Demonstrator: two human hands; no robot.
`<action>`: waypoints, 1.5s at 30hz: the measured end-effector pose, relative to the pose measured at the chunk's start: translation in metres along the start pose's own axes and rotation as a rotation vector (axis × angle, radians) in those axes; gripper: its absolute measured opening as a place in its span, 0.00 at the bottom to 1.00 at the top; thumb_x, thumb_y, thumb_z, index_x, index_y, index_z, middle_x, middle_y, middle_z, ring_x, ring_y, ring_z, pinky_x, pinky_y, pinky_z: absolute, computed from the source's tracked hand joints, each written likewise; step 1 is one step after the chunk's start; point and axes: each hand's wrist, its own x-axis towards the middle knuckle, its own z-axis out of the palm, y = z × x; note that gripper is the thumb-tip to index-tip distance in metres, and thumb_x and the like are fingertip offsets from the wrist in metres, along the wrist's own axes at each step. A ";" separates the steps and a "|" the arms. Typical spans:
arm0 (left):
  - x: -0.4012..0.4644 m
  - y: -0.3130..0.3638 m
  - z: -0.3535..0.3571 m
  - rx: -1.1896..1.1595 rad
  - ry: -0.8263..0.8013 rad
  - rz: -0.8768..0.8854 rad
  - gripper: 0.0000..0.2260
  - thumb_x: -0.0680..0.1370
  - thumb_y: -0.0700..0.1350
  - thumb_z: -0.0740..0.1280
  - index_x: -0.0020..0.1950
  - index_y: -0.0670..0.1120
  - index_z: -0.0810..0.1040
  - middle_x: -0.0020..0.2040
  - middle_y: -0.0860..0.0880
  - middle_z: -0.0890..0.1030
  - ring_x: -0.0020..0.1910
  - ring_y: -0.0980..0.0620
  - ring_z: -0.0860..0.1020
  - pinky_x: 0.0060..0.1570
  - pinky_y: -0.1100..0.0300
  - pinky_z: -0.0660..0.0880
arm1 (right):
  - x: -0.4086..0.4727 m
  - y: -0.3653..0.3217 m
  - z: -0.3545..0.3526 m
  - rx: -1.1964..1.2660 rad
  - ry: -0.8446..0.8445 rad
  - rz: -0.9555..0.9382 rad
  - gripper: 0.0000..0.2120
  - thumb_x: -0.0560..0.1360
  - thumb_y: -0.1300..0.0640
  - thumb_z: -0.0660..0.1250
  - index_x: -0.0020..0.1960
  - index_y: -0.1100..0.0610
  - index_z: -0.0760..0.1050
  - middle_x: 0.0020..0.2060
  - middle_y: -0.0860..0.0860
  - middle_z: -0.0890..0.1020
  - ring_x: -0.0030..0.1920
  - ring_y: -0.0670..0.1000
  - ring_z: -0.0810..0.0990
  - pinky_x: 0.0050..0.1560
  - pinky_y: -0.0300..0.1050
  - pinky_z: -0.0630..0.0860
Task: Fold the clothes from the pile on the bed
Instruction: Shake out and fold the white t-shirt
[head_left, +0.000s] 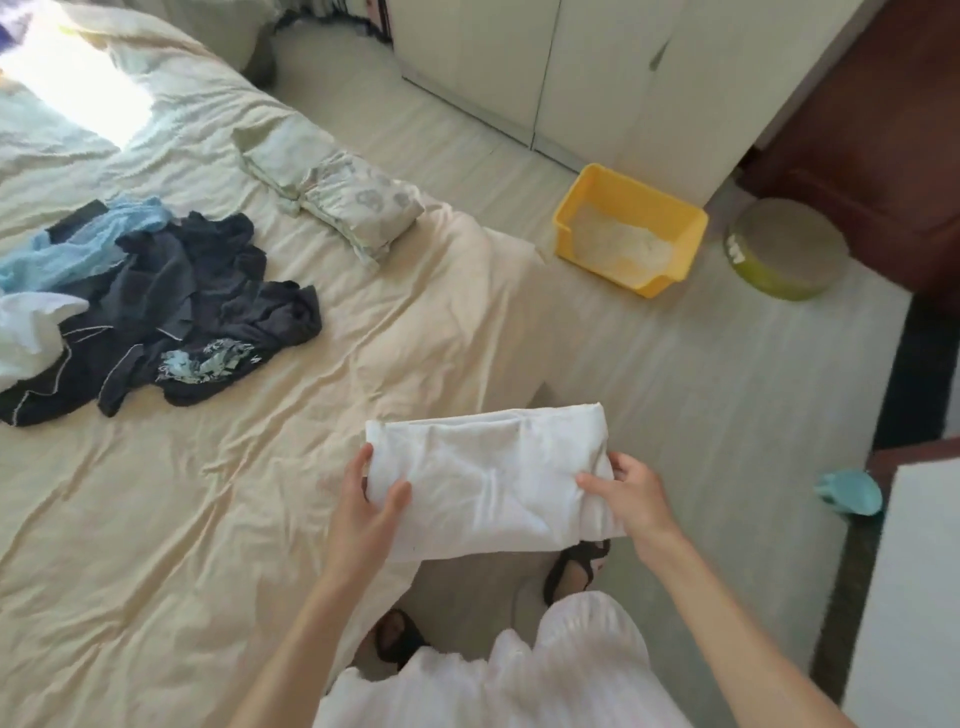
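One folded white garment (493, 480) is held up between two hands at the near right corner of the bed (208, 493), partly over the bed's edge and partly over the floor (701, 405). The left hand (366, 512) grips its left end, thumb on top and fingers curled underneath; the right hand (636, 496) pinches its right end, fingers bent around the cloth.

One loose pile of unfolded clothes (156, 312) lies at the left side of the bed, well apart from the held garment: mostly dark navy pieces, with a light blue piece (78, 249) at its far side and a white piece (31, 327) at its left edge. Farther along, near the bed's right edge, sit two folded pale bundles (332, 192) side by side, touching.

On the floor to the right stand one yellow bin (628, 228) and one round green stool (787, 249), near each other beside the white wardrobe (597, 67). Two dark slippers (571, 566) show at the near edge.
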 end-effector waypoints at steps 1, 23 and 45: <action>0.003 0.011 0.016 0.004 -0.001 0.010 0.27 0.77 0.46 0.67 0.73 0.52 0.60 0.67 0.48 0.69 0.61 0.50 0.72 0.58 0.53 0.72 | 0.009 -0.003 -0.015 0.013 0.004 -0.004 0.12 0.70 0.67 0.72 0.51 0.57 0.76 0.43 0.49 0.82 0.42 0.47 0.81 0.38 0.38 0.75; 0.129 0.230 0.330 -0.041 0.032 0.002 0.28 0.76 0.44 0.69 0.72 0.51 0.62 0.64 0.46 0.73 0.58 0.47 0.75 0.59 0.47 0.73 | 0.271 -0.151 -0.288 -0.032 -0.040 -0.122 0.14 0.68 0.68 0.73 0.43 0.51 0.76 0.39 0.45 0.82 0.37 0.41 0.80 0.36 0.31 0.76; 0.428 0.396 0.358 -0.392 0.462 -0.196 0.17 0.74 0.41 0.70 0.60 0.51 0.72 0.47 0.57 0.79 0.46 0.56 0.79 0.40 0.63 0.74 | 0.609 -0.488 -0.155 -0.468 -0.570 -0.297 0.14 0.72 0.65 0.71 0.56 0.57 0.73 0.47 0.51 0.81 0.43 0.46 0.80 0.37 0.37 0.76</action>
